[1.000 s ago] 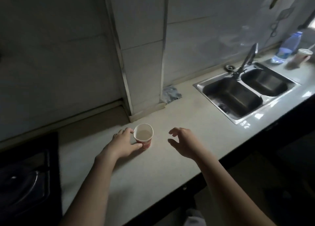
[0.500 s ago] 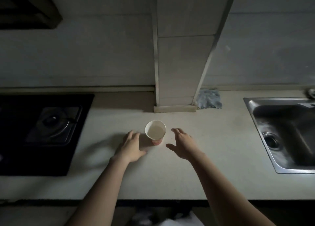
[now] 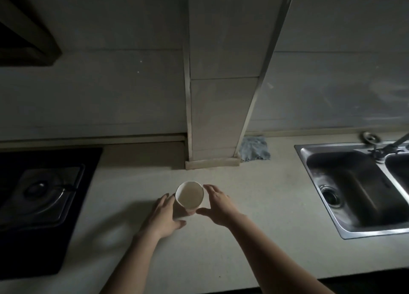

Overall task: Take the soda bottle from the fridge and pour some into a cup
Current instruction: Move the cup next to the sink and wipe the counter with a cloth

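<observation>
A round, white, seemingly paper cup (image 3: 190, 194) stands upright on the pale matte countertop (image 3: 276, 205), between two hands. The left hand (image 3: 163, 216) lies spread beside it. The right hand (image 3: 218, 207) curves loosely alongside, fingers apart; the dim light hides any contact.

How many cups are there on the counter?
1. The cup stands on the counter, between the left hand and the right hand. Others could be outside the view.
</observation>
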`<control>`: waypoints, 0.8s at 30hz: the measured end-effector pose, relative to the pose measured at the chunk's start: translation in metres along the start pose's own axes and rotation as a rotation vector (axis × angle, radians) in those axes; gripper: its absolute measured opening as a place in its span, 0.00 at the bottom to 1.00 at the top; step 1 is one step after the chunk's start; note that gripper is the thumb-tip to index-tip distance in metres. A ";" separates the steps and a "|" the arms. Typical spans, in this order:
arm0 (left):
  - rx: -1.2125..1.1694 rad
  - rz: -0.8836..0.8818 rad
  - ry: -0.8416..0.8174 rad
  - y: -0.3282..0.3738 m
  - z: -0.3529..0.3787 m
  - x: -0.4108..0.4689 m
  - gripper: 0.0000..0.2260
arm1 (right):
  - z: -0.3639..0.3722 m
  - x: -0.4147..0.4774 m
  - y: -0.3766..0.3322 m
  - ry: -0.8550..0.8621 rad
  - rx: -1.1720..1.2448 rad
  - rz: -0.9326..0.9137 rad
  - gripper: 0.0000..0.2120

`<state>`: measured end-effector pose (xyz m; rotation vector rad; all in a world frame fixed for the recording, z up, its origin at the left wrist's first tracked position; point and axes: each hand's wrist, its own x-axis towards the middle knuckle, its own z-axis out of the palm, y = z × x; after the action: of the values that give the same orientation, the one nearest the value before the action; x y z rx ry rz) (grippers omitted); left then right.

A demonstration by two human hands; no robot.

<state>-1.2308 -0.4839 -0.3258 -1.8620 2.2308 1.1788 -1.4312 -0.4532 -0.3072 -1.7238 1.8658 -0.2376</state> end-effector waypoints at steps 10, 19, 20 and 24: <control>-0.043 0.066 0.034 -0.009 -0.001 0.012 0.34 | 0.010 0.010 -0.001 0.017 0.134 0.014 0.35; -0.112 0.112 0.038 -0.005 0.011 0.022 0.42 | 0.016 0.010 0.001 0.064 0.258 -0.010 0.37; -0.121 0.113 0.039 -0.004 0.012 0.022 0.43 | 0.017 0.010 0.002 0.079 0.274 -0.012 0.37; -0.148 0.131 0.107 0.001 0.014 0.018 0.35 | 0.023 0.009 0.001 0.129 0.342 -0.001 0.36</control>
<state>-1.2434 -0.4915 -0.3430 -1.8980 2.4176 1.3283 -1.4198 -0.4556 -0.3286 -1.5033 1.7898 -0.6427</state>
